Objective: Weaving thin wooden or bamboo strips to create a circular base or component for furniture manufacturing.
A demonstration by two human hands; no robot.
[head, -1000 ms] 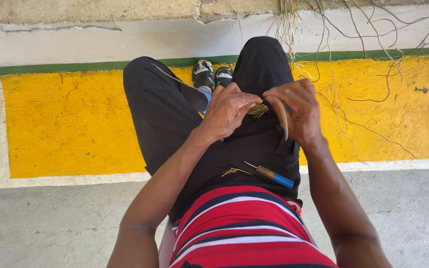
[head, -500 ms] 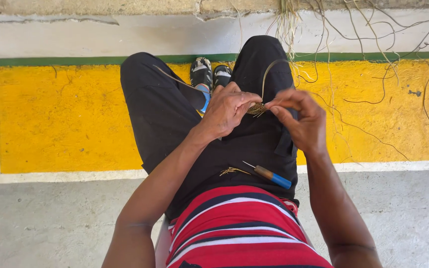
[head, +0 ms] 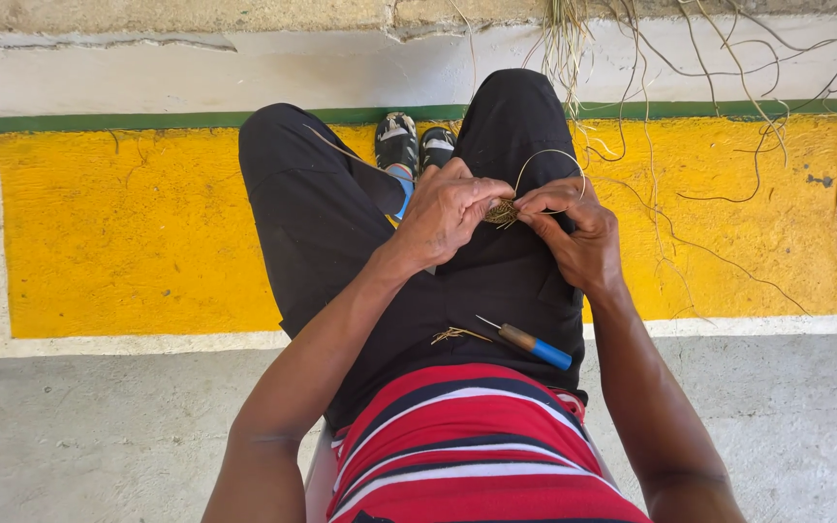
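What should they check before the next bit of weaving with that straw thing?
1. Left hand grips the small woven straw piece: ok.
2. Right hand pinches the loose straw strand that loops above the fingers: ok.
3. Strand free of knots along its loop: ok, as far as it shows.
4. Blue-handled pointed tool within reach: ok, it lies on the lap, point away from the hands.
5. Spare bit of straw beside the tool: ok, resting on the black shorts.
6. How tight the weave is: cannot tell, too small and partly hidden by fingers.
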